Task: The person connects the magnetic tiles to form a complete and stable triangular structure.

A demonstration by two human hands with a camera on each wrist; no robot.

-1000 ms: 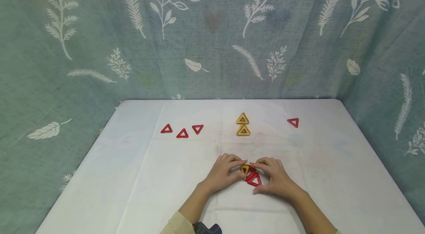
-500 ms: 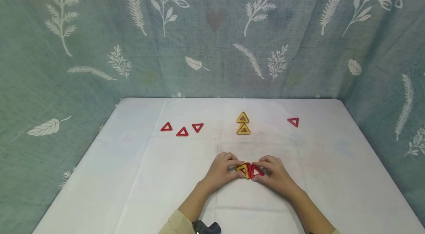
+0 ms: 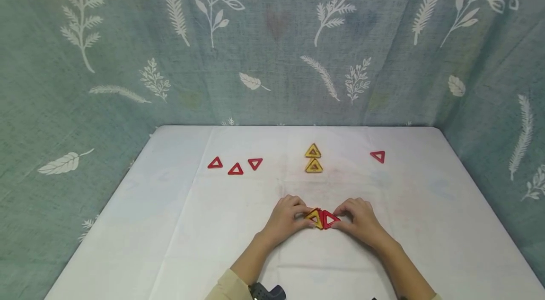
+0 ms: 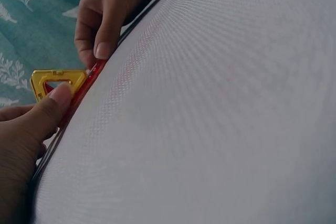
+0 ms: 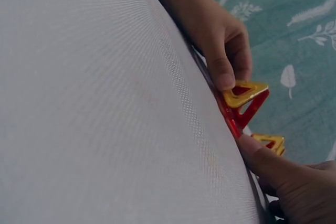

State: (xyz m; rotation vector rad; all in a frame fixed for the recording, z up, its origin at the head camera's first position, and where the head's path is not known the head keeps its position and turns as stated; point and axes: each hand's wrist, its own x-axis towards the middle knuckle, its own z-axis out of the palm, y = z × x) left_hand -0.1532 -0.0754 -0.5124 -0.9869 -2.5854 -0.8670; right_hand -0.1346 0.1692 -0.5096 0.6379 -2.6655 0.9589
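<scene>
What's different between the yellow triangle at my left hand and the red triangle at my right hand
Colour: the yellow triangle has a yellow frame, the red triangle a red one.
Pose: the yellow triangle tilts up from the table; the red triangle lies about flat on it.
Hold: your left hand grips the yellow triangle, your right hand the red triangle.
Both are triangular frames with open centres.

Yellow triangle (image 4: 59, 72) glossy plastic; curtain (image 3: 272, 70) matt cloth.
</scene>
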